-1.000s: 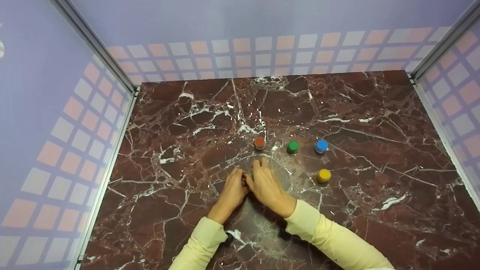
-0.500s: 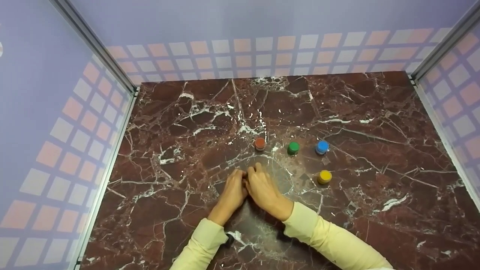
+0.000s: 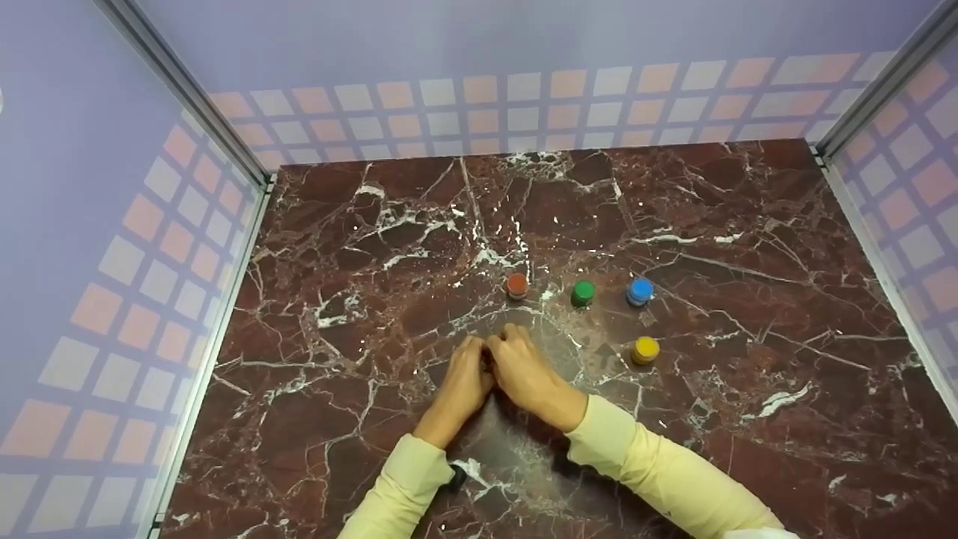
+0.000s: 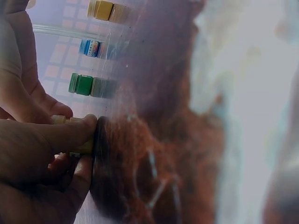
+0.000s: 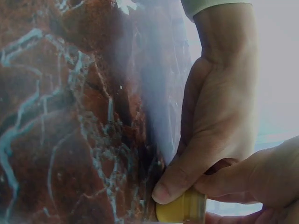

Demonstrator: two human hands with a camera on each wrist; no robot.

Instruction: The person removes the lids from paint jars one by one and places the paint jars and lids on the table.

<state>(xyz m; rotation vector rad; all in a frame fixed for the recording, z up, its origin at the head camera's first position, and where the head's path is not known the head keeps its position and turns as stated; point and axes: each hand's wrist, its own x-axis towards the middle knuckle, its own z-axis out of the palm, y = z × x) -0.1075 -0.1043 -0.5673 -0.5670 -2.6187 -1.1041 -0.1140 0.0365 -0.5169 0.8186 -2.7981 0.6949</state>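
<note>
Mid-table in the head view, my left hand [image 3: 464,382] and right hand [image 3: 526,376] meet over a small object they largely hide. Both wrist views show it as a small yellow paint jar [image 4: 84,148]. My left hand grips the lower part of the jar [image 5: 175,211], its thumb along the side close over the table. The fingers of my right hand [image 5: 273,175] pinch the other, upper end of the jar. Just beyond the hands stands an orange-red paint jar [image 3: 517,287].
A green jar [image 3: 583,293] and a blue jar [image 3: 640,292] stand to the right of the orange-red one. Another yellow jar [image 3: 644,350] is nearer, right of my right hand. Patterned panels [image 3: 479,90] border the marble-look table [image 3: 359,284] at the back and sides.
My right hand has shifted slightly left and its fingers have drawn in against my left hand at the jar. The left hand has stayed nearly still; the standing jars have not moved.
</note>
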